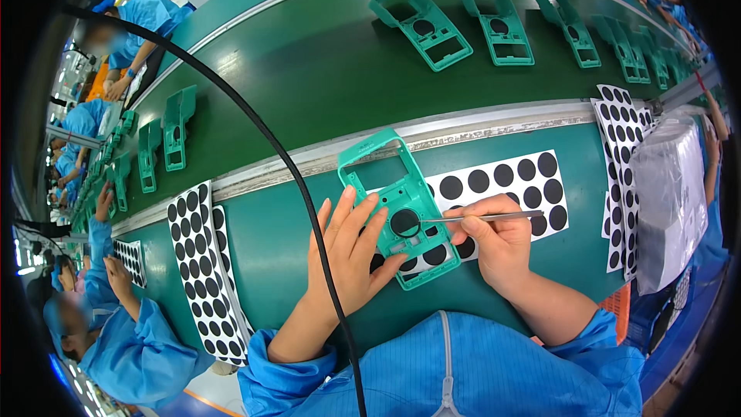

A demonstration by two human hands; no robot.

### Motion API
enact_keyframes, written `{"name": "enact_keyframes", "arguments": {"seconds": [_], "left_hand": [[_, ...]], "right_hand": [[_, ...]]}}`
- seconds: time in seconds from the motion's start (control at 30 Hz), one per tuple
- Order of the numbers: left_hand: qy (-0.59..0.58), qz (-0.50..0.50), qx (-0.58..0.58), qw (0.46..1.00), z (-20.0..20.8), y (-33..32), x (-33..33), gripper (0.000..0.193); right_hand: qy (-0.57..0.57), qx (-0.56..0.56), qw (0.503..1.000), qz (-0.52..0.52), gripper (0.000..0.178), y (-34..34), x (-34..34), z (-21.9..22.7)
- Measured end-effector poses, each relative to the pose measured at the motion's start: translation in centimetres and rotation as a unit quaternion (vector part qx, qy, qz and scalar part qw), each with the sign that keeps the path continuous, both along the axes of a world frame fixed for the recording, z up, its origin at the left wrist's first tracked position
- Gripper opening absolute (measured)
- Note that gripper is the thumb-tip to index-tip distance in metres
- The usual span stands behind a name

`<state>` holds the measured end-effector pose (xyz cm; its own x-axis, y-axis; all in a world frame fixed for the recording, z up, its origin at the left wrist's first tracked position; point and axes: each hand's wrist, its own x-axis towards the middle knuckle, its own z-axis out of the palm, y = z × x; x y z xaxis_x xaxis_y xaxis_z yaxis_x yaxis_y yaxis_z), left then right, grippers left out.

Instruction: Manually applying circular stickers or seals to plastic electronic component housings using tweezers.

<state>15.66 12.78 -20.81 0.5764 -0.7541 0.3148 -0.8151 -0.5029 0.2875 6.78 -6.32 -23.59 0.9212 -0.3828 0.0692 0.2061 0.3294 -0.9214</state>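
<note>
A green plastic housing [417,193] with a rectangular window lies tilted on the table in front of me, partly over a white sheet of round black stickers [504,175]. My left hand [349,243] rests on the housing's left edge, its fingers stretched and spread. In my right hand [498,243] a pair of metal tweezers [494,217] is pinched, the tips pointing left. Those tips reach the edge of a black round sticker [404,223] at the housing's round recess. Whether they grip the sticker or only touch it, I cannot tell.
Beyond a metal rail, a green conveyor belt [309,62] carries several more housings [498,27]. Sticker sheets [202,262] lie at left, with another stack [617,177] at right beside a plastic-wrapped pile [670,201]. A black cable [270,135] hangs across the view. Co-workers in blue [143,347] sit at left.
</note>
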Motion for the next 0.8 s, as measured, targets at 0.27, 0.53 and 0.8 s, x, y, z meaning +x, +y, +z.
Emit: {"name": "enact_keyframes", "arguments": {"seconds": [0.27, 0.53, 0.8], "left_hand": [[0.014, -0.006, 0.002, 1.0, -0.16, 0.16, 0.06, 0.054], [-0.006, -0.003, 0.001, 1.0, -0.04, -0.09, 0.08, 0.051], [-0.01, -0.022, -0.013, 1.0, -0.1, -0.12, 0.12, 0.046]], "right_hand": [[-0.001, -0.001, 1.0, 0.009, 0.006, 0.12, 0.23, -0.15], [0.003, 0.028, 1.0, 0.006, 0.006, 0.21, 0.2, 0.08], [0.018, 0.011, 1.0, 0.009, 0.007, 0.25, 0.24, 0.15]]}}
